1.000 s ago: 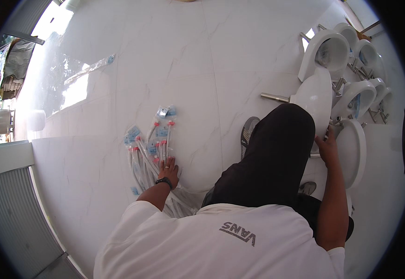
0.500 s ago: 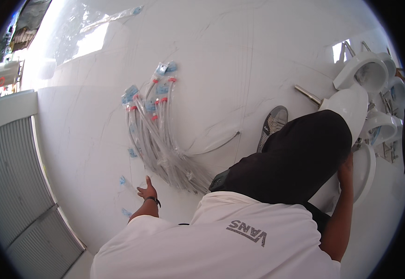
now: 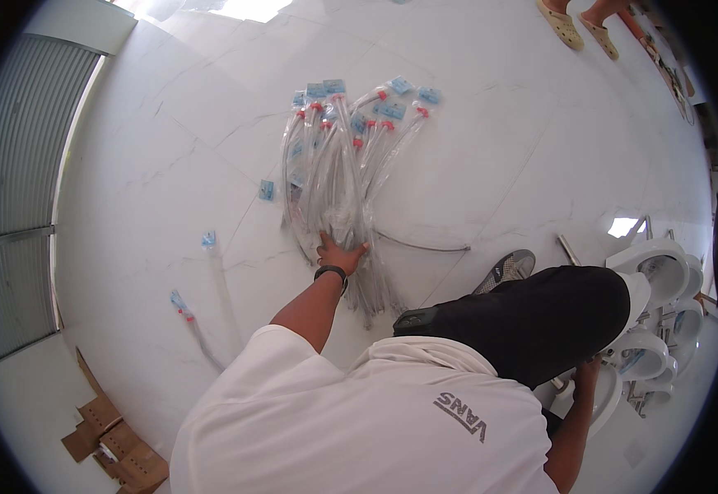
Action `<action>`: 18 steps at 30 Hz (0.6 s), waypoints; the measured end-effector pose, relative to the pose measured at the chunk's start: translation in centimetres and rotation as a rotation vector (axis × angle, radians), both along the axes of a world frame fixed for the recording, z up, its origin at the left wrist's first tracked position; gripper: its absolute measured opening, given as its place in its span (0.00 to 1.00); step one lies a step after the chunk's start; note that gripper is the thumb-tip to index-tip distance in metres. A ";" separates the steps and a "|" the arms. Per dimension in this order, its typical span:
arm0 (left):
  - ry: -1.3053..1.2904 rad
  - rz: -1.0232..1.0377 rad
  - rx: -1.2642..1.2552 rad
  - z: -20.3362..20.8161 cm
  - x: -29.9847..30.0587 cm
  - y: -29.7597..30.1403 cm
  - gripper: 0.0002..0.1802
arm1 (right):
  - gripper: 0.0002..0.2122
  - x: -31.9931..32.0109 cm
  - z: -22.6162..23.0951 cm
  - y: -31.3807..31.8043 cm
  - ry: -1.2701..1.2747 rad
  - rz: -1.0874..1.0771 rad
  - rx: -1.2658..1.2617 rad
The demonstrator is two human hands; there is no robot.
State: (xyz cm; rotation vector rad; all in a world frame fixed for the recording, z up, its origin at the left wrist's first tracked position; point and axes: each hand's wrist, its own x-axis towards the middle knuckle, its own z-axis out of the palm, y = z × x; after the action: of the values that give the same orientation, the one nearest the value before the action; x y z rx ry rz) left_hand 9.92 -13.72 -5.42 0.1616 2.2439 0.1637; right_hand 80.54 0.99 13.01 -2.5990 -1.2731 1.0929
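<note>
A bundle of metal-sheathed flexible hoses (image 3: 344,177) lies on the floor in clear plastic sleeves, with red end caps and blue tags at the far end. My left hand (image 3: 342,253) reaches down onto its near part, thumb and fingers spread across the sleeves; they do not look closed round them. One hose end (image 3: 462,248) sticks out to the right of the bundle. My right hand (image 3: 587,375) is down beside my bent knee, at the rim of a white ceramic bowl (image 3: 604,403); its fingers are mostly hidden.
Two sleeved hoses (image 3: 194,329) lie apart at the left. Several white ceramic fixtures (image 3: 664,267) with metal fittings crowd the right side. Torn cardboard (image 3: 120,445) is at lower left, near a grey corrugated shutter (image 3: 21,148). Another person's feet in tan clogs (image 3: 569,29) stand at far right.
My left hand has moved from the floor left of the hoses onto the bundle. The view has turned and shifted left, bringing the cardboard and the other person's feet into sight.
</note>
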 end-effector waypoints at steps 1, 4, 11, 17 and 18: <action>-0.018 0.015 0.019 -1.0 0.0 0.3 0.85 | 0.38 0.3 -0.5 -0.7 0.007 -0.043 0.020; 0.049 -0.007 0.358 -5.2 -0.6 0.6 0.75 | 0.41 0.7 -0.9 -2.0 0.011 -0.054 0.038; 0.200 -0.176 0.856 -3.2 6.0 1.8 0.51 | 0.38 -1.9 7.0 -6.3 -0.058 0.036 0.203; -0.566 -0.480 1.483 20.1 18.3 14.9 0.25 | 0.36 -4.1 16.4 -13.3 -0.034 0.052 0.296; -0.573 -0.601 1.492 24.1 21.4 16.6 0.25 | 0.33 -4.7 17.3 -14.8 -0.059 0.052 0.357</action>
State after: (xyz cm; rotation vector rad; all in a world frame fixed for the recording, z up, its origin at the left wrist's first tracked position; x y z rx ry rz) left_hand 31.28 2.92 18.71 1.3313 1.0270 1.3100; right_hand 75.89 -13.86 30.30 -2.3586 -1.4051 0.7181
